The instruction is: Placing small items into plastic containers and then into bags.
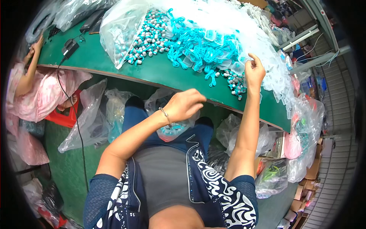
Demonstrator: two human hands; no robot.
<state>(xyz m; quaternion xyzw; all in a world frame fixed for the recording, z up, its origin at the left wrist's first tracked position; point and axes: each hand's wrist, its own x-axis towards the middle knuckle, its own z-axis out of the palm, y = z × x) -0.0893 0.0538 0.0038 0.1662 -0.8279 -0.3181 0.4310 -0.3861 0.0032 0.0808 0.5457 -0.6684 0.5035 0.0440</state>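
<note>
Just before the table's front edge, my left hand (186, 105) hangs above my lap with its fingers bent together; whatever they may hold is hidden. Below it, a clear plastic bag (171, 134) with turquoise pieces rests between my legs. My right hand (254, 73) is over the table's right part with curled fingers, beside clear plastic pieces (272, 76); I cannot make out anything in its grip. Left of it lies a tangled heap of turquoise cord loops (206, 47). A small cluster of grey and turquoise beads (235, 83) sits near the edge.
More beads (152, 34) spill beside a clear bag (124, 28) on the green table (91, 57). A black adapter (70, 48) trails its cable down at left. Another person's hand (37, 46) rests at the far left, above a red stool (65, 116). Plastic bags crowd both sides.
</note>
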